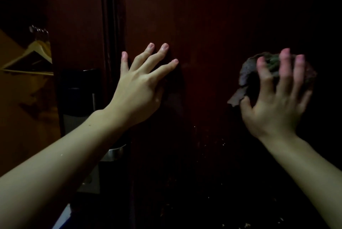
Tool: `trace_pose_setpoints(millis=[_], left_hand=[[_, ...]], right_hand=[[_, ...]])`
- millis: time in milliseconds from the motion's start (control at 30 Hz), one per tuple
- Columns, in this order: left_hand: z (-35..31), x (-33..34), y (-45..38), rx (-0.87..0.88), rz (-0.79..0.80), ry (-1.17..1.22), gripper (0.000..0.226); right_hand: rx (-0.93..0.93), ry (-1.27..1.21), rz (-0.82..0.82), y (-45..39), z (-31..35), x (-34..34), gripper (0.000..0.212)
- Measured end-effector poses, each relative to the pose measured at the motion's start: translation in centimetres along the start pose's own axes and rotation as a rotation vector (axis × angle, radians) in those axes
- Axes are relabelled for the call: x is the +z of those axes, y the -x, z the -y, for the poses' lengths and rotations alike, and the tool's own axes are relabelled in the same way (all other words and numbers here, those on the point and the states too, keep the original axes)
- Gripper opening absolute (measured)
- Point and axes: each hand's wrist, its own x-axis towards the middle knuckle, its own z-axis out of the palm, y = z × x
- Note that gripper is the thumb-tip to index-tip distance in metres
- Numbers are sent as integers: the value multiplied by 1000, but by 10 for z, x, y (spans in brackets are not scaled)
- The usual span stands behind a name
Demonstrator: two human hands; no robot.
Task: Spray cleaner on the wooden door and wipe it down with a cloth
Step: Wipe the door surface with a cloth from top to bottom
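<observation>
Wooden door (203, 25) faces both hands: left hand (140, 88) braces it with fingers spread; right hand (275, 102) presses the bunched cloth (248, 73) flat against it.

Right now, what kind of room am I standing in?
Probably a hotel room or bedroom entryway, though it is dim. A dark wooden door fills the view, wooden hangers hang in an open closet at the left, and a metal lock plate with a handle sits at the door's edge.

door (203, 25): dark reddish wood, faintly glossy
cloth (248, 73): crumpled, rough fabric
handle (115, 152): shiny metal
hangers (37, 51): pale wood
</observation>
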Motion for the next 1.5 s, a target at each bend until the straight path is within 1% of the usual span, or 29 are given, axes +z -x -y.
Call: trace_pose_setpoints(millis=[67,100,133,200,267,333,400,467,533,600,633,700,733,767,833,900,933,967,1000,1067,1133,1167,1200,1233,1300,1367,1400,1433,1500], left_hand=[[1,-2,2,-52,-28,130,52],[1,-4,3,-76,-35,193,52],[1,-6,3,-95,-40,237,54],[1,-9,3,-111,-47,258,57],[0,-7,3,-102,-45,220,59],[-1,-3,5,-75,-45,142,59],[-1,3,9,-52,-54,58,60],[-1,4,9,-51,-54,25,60],[-1,3,8,-59,-53,26,61],[-3,4,7,-79,-46,41,62],[-5,5,7,-95,-48,43,63],[-14,11,8,-128,-75,6,66],[-20,15,8,-144,-96,-31,67],[-27,20,8,-169,-121,-67,68],[-41,29,9,-242,-160,-114,69],[-52,37,8,-296,-192,-132,73],[-56,40,7,-319,-210,-131,75],[-59,42,7,-341,-224,-124,76],[-62,44,6,-357,-227,-118,77],[-66,48,7,-361,-215,-126,79],[-72,52,10,-335,-219,-133,78],[-76,54,11,-327,-223,-125,78],[-80,56,11,-320,-222,-116,78],[-85,58,12,-311,-221,-113,77],[-93,61,15,-290,-222,-118,75],[-103,66,17,-251,-220,-124,73],[-109,70,19,-228,-217,-125,72],[-114,74,21,-205,-213,-127,72],[-125,81,25,-173,-210,-139,72]], right_hand=[[91,-30,-17,4,21,2,80],[73,-35,-21,6,39,4,81],[2,-30,-17,10,59,7,82],[-217,-14,6,21,105,16,81],[-415,-10,28,34,147,25,77],[-554,-35,51,47,173,31,68],[-631,-45,59,54,173,34,63],[-658,-25,53,57,145,32,66],[-585,-33,3,58,100,29,71],[-412,-9,-31,62,57,24,76],[-317,6,-24,64,48,21,77],[-185,12,-16,68,61,18,79],[-183,-3,-8,70,77,20,79],[-237,-16,7,73,93,22,79],[-406,-35,26,79,109,24,74],[-510,-59,8,79,87,26,69],[-514,-56,-7,78,65,26,69],[-475,-43,-12,78,40,25,72],[-391,-15,-19,76,12,22,77],[-151,48,-30,69,-40,18,82],[79,54,-29,64,-63,12,81],[141,46,-41,63,-59,11,81],[143,30,-56,64,-51,12,81],[74,10,-67,66,-39,13,81],[-189,8,-68,74,-17,20,81],[-369,25,-51,78,-14,22,80],[-394,33,-58,75,-22,22,79],[-375,38,-68,71,-34,22,79],[-224,47,-77,62,-66,18,80]])
